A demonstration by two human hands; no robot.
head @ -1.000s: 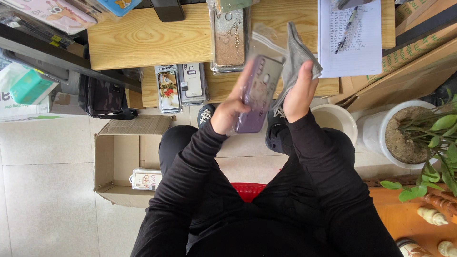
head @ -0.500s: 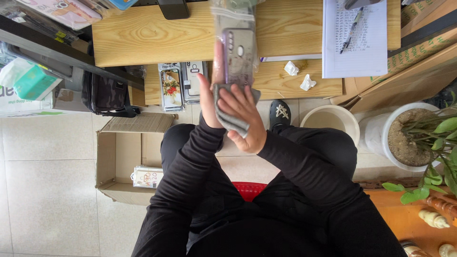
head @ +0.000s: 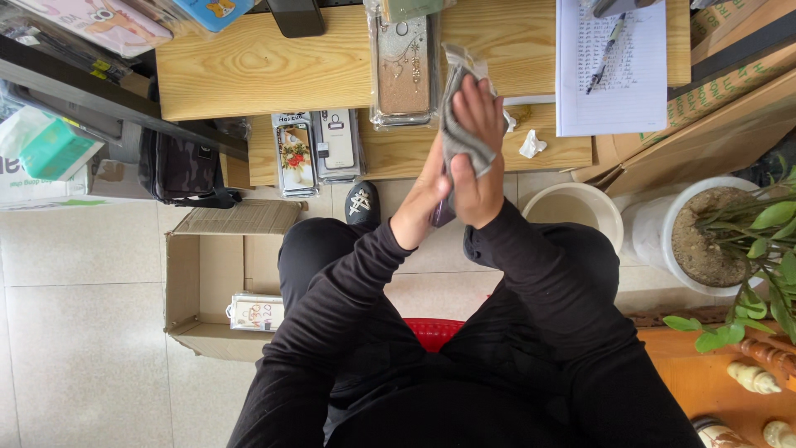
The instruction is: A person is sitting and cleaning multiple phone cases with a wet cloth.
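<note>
My left hand (head: pixel 421 199) grips a phone case (head: pixel 443 211) from below; only its dark purplish lower edge shows between my hands. My right hand (head: pixel 474 141) presses a grey cloth (head: pixel 458 133) flat over the case, fingers spread on top of it. Both hands meet in front of the lower wooden shelf (head: pixel 398 153), above my knees. A clear decorated phone case in its wrapper (head: pixel 403 70) lies on the wooden desk (head: pixel 249 66) just behind my hands.
Two packaged phone cases (head: pixel 315 149) lie on the lower shelf at left. A notepad with a pen (head: pixel 612 70) sits at right, crumpled paper (head: pixel 531 145) beside it. An open cardboard box (head: pixel 220 278) stands on the floor left; a white bucket (head: pixel 572 211) and potted plant (head: pixel 713 232) right.
My hands have shifted right and up. The right hand now lies over the case with the cloth, covering it; half a second ago the case stood upright and visible in the left hand.
</note>
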